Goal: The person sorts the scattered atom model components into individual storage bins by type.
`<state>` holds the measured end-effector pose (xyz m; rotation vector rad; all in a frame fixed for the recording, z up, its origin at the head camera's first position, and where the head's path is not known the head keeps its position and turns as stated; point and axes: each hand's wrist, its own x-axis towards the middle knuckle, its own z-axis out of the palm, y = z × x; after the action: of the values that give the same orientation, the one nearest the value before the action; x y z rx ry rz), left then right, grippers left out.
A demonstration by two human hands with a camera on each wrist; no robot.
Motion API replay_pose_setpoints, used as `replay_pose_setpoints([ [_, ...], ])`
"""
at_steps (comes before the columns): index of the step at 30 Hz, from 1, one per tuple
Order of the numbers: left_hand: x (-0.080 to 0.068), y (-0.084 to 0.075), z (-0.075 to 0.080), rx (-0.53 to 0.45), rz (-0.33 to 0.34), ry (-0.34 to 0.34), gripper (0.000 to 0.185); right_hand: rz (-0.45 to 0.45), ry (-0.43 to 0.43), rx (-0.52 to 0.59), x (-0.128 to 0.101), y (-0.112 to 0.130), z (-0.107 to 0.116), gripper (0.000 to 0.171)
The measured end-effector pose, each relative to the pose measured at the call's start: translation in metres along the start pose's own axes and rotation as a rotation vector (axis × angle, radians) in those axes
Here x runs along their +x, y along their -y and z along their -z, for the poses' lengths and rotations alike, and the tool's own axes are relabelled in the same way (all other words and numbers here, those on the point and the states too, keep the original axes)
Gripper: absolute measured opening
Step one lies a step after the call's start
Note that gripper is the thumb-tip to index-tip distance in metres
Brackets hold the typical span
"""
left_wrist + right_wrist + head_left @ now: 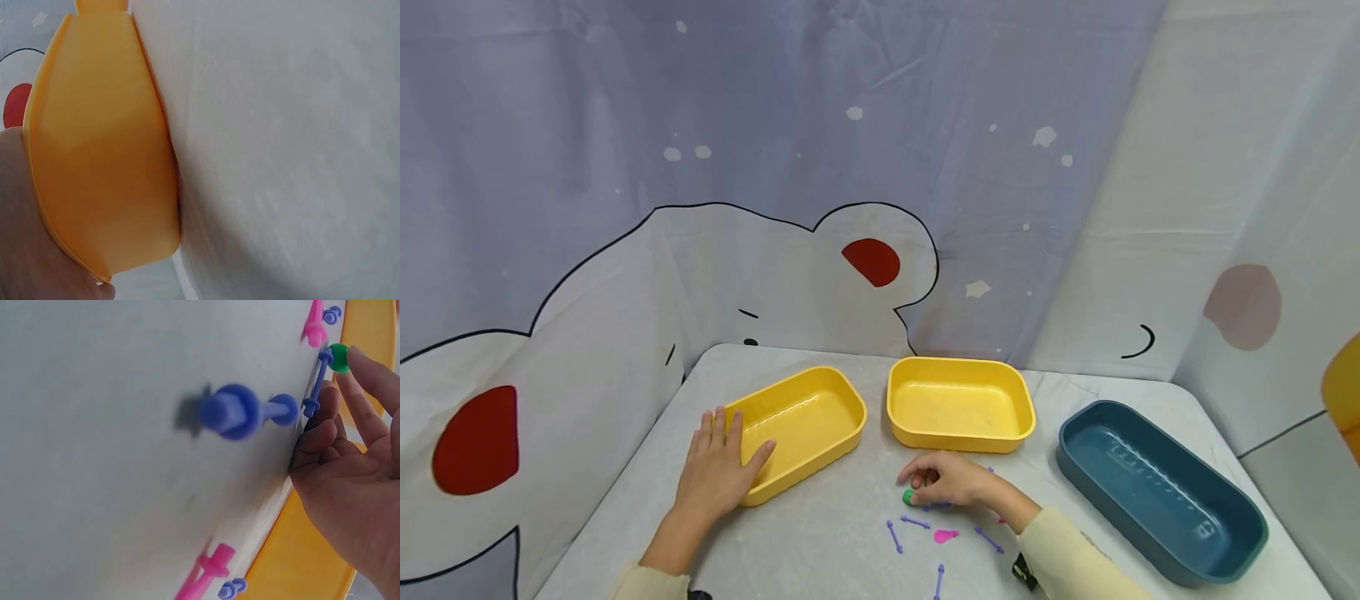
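Observation:
My left hand (713, 473) rests with spread, straight fingers on the near left rim of a yellow tray (808, 410). The tray's outer wall (106, 144) fills much of the left wrist view. Over the tabletop, my right hand (953, 479) pinches a small green ball (339, 357) between thumb and index finger, its other fingers curled in. Right beside that ball lies a purple rod (317, 384) with flanged ends. More purple rods (915, 522) and a pink bulb-shaped piece (945, 536) are scattered nearer to me.
A second yellow tray (958, 443) stands beyond my right hand. To the right is a deep dark blue tray (1165, 546). A printed cloth (760, 275) hangs behind and beside the white table (820, 550).

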<state>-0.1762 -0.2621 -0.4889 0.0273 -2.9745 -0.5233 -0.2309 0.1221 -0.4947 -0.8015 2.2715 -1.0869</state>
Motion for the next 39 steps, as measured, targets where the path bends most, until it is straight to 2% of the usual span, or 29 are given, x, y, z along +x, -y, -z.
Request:
replay_pose_setpoints([
  [12, 0.0, -0.001, 0.001, 0.004, 0.0, -0.003, 0.096, 0.013, 0.03, -0.103, 0.001, 0.003, 0.001, 0.012],
  [24, 0.0, -0.003, 0.004, 0.004, -0.003, -0.001, 0.095, -0.005, 0.026, -0.054, 0.0, 0.007, 0.004, 0.009],
  [31, 0.001, -0.003, 0.004, 0.005, -0.004, -0.005, 0.094, 0.057, -0.006, -0.115, 0.005, 0.02, 0.009, 0.012],
  [39, 0.001, -0.001, 0.001, 0.007, -0.004, -0.005, 0.095, 0.125, 0.0, -0.111, 0.014, 0.037, 0.012, 0.015],
])
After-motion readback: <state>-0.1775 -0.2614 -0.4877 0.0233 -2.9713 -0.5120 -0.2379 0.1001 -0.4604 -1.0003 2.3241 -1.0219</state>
